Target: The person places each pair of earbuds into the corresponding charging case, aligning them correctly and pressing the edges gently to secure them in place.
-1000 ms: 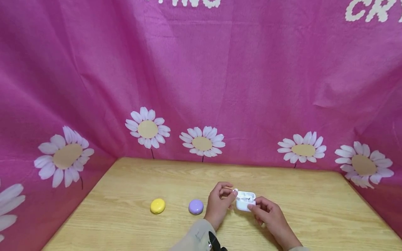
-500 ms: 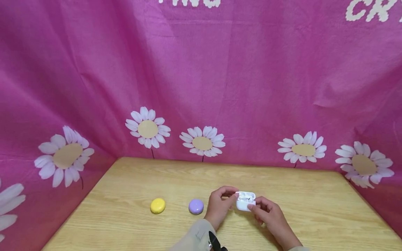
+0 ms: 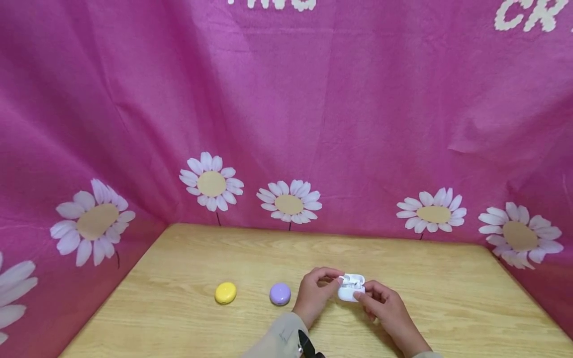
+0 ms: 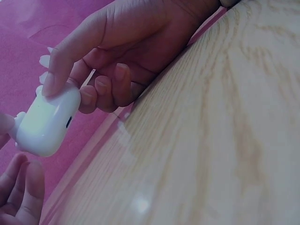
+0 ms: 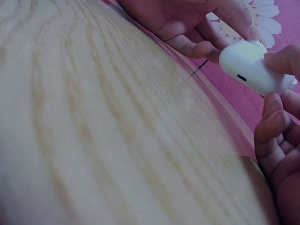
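Observation:
A white earbud case (image 3: 351,294), its lid up, is held over the table by my right hand (image 3: 388,309). The right thumb presses the front while the fingers curl around its right end. At the case's left end is my left hand (image 3: 315,294), thumb and forefinger pinching a small white earbud (image 4: 19,118) by the opening. The fingertips hide most of it. White parts with a dark spot show inside the case in the head view. Both wrist views show the case (image 5: 248,68) from below, its dark port visible; my right thumb (image 4: 54,79) lies on it.
A yellow round case (image 3: 226,293) and a purple round case (image 3: 280,294) lie on the wooden table (image 3: 179,268), left of my hands. A pink curtain (image 3: 358,124) with printed daisies closes off the back and sides.
My left hand has carried the earbud from beside the case to its left opening, its fingers drawing in slightly rightward. The right hand keeps the case nearly still.

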A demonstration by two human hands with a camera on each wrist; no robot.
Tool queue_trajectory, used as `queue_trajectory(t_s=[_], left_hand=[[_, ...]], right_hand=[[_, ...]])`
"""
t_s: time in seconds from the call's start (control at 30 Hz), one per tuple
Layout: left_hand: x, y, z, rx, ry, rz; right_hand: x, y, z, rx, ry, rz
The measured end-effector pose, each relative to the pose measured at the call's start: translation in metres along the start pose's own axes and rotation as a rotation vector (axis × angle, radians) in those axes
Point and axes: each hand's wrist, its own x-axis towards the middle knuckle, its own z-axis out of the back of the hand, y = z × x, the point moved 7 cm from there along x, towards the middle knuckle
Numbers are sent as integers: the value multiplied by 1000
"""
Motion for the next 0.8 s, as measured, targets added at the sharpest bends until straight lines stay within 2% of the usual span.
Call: queue_trajectory(t_s=[0.1,0.33,0.5,0.8], left_hand=[[-2,3,-2,-32,26,33],[-1,1,-6,-109,69,29],[-4,3,-7,-142,81,47],[-4,1,-9,-125,100,35]], right_hand=[[-1,-2,0,-1,5,-3],[0,3,0,5,-6,40],[-1,0,-1,8,-6,31],[-1,2,0,6,0,54]])
